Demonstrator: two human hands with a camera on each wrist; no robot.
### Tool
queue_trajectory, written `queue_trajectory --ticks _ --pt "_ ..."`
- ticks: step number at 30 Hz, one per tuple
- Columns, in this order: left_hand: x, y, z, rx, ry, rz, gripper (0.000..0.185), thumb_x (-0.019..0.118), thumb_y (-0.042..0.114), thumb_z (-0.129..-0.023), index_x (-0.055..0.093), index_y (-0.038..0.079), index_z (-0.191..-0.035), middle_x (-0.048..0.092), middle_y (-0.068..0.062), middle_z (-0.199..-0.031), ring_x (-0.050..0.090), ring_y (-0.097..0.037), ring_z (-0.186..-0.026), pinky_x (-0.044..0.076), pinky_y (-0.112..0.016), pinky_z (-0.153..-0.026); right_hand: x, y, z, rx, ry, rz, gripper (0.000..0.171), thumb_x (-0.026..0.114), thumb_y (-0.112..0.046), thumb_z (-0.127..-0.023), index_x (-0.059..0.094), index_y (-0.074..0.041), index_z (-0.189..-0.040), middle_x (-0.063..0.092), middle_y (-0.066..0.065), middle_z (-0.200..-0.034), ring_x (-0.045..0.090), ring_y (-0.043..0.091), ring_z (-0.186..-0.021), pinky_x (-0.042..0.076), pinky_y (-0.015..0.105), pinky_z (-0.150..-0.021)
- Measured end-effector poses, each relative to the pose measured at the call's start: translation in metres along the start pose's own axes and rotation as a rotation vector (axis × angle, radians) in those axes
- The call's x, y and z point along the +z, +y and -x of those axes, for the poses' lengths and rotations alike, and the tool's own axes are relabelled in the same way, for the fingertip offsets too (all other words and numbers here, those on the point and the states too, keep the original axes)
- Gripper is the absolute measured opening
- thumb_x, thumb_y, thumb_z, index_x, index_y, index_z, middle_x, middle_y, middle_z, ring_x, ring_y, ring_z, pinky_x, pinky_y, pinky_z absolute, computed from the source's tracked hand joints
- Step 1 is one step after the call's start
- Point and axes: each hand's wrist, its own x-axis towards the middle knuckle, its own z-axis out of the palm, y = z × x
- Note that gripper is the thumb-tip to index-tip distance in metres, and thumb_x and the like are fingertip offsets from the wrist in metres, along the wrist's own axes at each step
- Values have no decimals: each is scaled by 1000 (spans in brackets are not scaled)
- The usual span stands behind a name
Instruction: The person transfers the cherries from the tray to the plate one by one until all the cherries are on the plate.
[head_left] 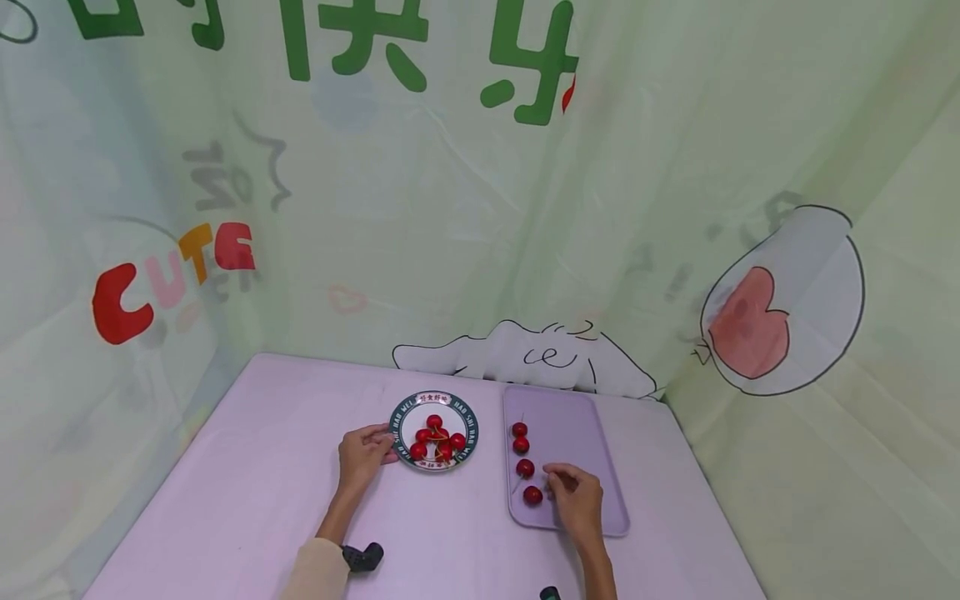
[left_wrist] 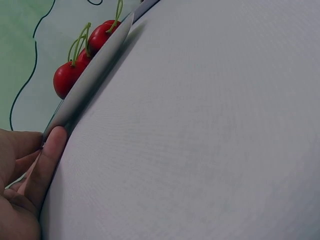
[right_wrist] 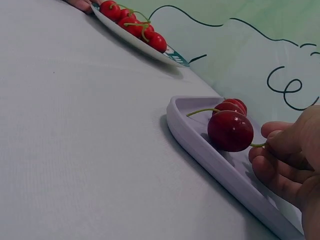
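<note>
**Four cherries lined up, a plateful waiting**

A person stood at the lilac table [head_left: 247, 467] with both hands at work. The left hand [head_left: 363, 454] held the near-left rim of the round plate [head_left: 470, 433], thumb and fingers curled onto its edge, steadying it. On the plate lay a small heap of red cherries [head_left: 437, 437], about six as far as I could count, stems tangled. Just to the right sat a lilac tray [head_left: 592, 467] carrying four cherries in a column down its left side. The right hand [head_left: 577, 496] pinched the green stem of the nearest cherry [right_wrist: 230, 130], which rested on the tray floor by its near-left edge. By my reckoning the shifting of cherries from plate to tray was under halfway, with the larger share on the plate.
</note>
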Motion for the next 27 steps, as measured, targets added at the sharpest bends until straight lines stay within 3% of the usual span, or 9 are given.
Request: queue_trajectory --ticks 3,8,14,20,27 --pt "0 1 -1 2 -1 -2 32 72 6 -104 73 -4 -134 79 -18 -94 78 -14 -69 65 -17 -64 1 4 0 49 -20 -70 14 69 10 -99 81 7 -106 79 20 -89 71 9 -70 63 17 -66" --pt "-1 3 -1 5 1 -3 32 72 6 -104 73 -5 -134 79 -18 -94 78 -15 -69 65 -17 -64 0 1 2 114 -33 -191 15 68 9 -101 77 13 -112 79 26 -98 75 11 -74 67 21 -71" --pt "-1 2 0 5 -1 11 31 72 5 -104 73 -5 -133 79 -18 -93 78 -14 -68 66 -18 -63 0 -2 3 181 -16 -274 18 67 9 -102 74 16 -116 79 19 -96 74 9 -74 68 21 -72" --pt "-1 1 0 12 -5 24 31 73 5 -103 73 -5 -133 80 -18 -93 79 -15 -69 66 -19 -64 -2 -2 3 184 5 -380 19 66 10 -102 71 22 -116 78 9 -85 74 10 -72 67 20 -71" --pt "-2 2 0 19 -6 24 31 73 5 -103 74 -6 -132 80 -18 -92 79 -16 -68 66 -19 -63 0 5 1 187 20 -422 16 68 9 -101 75 17 -114 79 5 -84 76 10 -71 68 20 -74"
